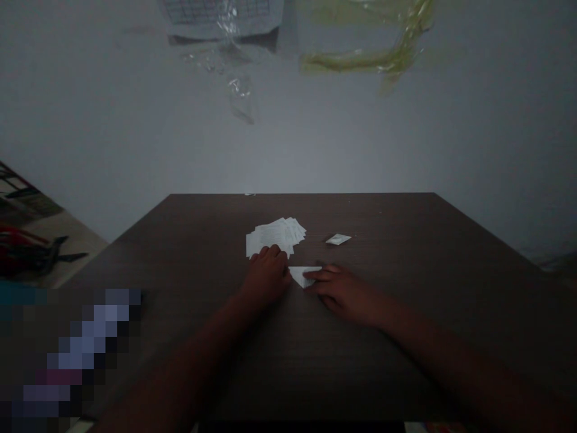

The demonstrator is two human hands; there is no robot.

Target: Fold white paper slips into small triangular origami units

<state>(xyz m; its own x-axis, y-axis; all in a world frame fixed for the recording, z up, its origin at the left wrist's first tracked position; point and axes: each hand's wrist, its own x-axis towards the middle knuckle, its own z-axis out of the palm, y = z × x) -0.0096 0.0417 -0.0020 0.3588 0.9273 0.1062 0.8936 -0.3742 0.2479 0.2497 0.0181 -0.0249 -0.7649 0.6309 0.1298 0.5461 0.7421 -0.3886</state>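
Observation:
On the dark wooden table lies a small white paper point(298, 274) folded into a triangle, its point toward me. My left hand point(268, 273) has curled fingers, with the thumb side at the paper's left corner; the exact grip is hidden. From the other side my right hand point(345, 293) reaches in, its fingers stretched and resting on the right part of the paper. Just beyond my left hand is a loose pile of white paper sheets point(270, 233), fanned out to the right. A folded, diamond-shaped paper point(338, 239) lies apart, beyond my right hand.
The brown table point(383, 222) meets a pale wall point(288, 138) at its far edge. Taped sheets and clear and yellow tape point(351, 62) hang on the wall. Red and black objects point(27, 249) stand on the floor at left. A blurred-out patch point(85, 349) covers the lower left.

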